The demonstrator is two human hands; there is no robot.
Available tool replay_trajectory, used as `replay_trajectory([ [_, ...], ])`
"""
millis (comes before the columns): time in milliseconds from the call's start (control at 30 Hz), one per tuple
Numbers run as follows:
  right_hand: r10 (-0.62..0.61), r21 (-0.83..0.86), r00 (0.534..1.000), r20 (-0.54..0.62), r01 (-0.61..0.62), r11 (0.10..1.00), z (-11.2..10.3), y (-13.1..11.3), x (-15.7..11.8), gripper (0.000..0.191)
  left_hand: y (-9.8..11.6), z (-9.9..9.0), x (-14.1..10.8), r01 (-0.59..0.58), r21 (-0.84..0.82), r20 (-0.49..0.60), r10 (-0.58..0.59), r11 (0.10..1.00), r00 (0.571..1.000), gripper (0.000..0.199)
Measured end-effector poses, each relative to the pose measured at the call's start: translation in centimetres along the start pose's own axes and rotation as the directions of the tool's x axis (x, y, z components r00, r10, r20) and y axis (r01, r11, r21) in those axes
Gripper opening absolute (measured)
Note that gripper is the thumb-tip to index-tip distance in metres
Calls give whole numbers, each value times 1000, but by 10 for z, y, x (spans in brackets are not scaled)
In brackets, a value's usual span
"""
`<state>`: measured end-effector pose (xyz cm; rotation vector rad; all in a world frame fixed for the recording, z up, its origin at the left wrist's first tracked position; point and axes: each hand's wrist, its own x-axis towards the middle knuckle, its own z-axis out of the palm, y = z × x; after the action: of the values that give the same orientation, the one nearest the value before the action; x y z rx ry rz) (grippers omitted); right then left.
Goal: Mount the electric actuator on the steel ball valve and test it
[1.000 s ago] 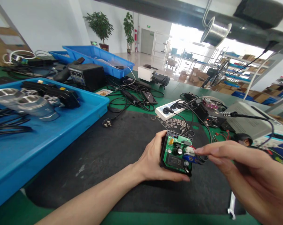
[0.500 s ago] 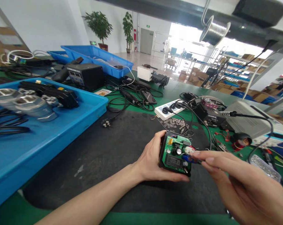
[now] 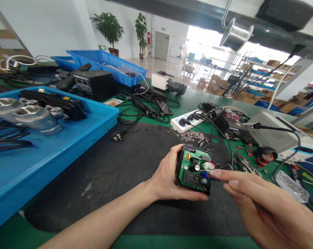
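My left hand (image 3: 167, 176) is wrapped around a black square housing (image 3: 179, 173), its open face turned up toward me. Inside sits a green circuit board (image 3: 198, 154) with a yellow part, round capacitors, a black block and a white connector (image 3: 208, 166). My right hand (image 3: 260, 193) pinches a thin metal tool (image 3: 216, 178), which looks like tweezers and is mostly hidden by the fingers. Its tip is at a blue part (image 3: 205, 174) on the board's right side; whether it grips that part I cannot tell.
A blue tray (image 3: 94, 133) with metal fittings (image 3: 38, 119) stands left. Behind the dark mat (image 3: 135, 159) are a white power strip (image 3: 181, 126) and loose rings (image 3: 194, 137). A soldering iron (image 3: 252, 126), its station (image 3: 231, 128) and a small parts box (image 3: 292, 185) are right.
My right hand has tilted slightly and its fingertips have shifted a little left and down at the board. The left hand and housing are almost still.
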<state>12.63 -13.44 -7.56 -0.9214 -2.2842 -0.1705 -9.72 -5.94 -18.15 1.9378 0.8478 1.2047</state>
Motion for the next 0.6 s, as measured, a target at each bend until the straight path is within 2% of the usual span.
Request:
replay_trajectory([
  [133,-102,-65,988,112,110,992,-5,5,-6,39,1,0,0,1,9,-7,-1,1000,1000,127],
  [333,-116,-140,993,26,119,983,-7,-5,7,23,0,0,1,-8,26,-14,9,1000,1000,126],
  [467,-105,-89,994,28,107,990,-6,-4,10,19,0,0,1,-8,35,-16,9,999,1000,128],
  [600,-27,55,1000,-7,28,998,1,-1,6,20,-1,0,0,-1,30,-5,1,1000,1000,130],
])
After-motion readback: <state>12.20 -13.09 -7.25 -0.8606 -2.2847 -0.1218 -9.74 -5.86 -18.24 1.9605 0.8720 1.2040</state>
